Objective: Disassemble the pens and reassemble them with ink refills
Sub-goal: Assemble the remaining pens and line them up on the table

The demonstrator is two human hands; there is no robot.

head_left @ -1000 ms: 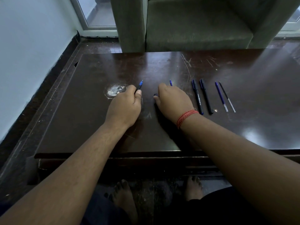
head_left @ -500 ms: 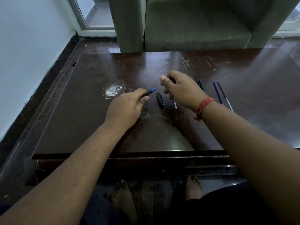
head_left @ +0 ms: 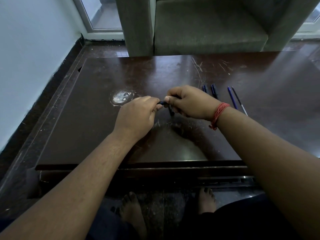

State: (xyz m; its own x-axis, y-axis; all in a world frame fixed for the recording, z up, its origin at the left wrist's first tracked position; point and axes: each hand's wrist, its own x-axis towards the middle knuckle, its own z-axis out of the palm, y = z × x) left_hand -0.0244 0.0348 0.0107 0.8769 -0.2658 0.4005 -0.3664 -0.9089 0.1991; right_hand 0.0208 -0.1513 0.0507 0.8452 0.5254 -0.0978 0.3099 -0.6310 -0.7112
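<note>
Head view: my left hand (head_left: 136, 116) and right hand (head_left: 190, 103) pinch one slim, dark blue pen part (head_left: 162, 102) between them. Its black cap (head_left: 171, 110) lies on the glossy, scratched table (head_left: 86, 118).

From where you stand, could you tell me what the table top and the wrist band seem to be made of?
Table top: likely dark lacquered wood or laminate, since it is glossy, reflective, scratched and worn pale in one patch. Wrist band: apparently red twisted thread, its strands and loose end visible.

A short blue pen piece (head_left: 161, 102) is pinched between my two hands. A dark cap (head_left: 171, 110) lies just under my right hand. Beyond my right wrist lie two dark pens (head_left: 214, 90) and two thin refills (head_left: 232, 97), side by side
</note>
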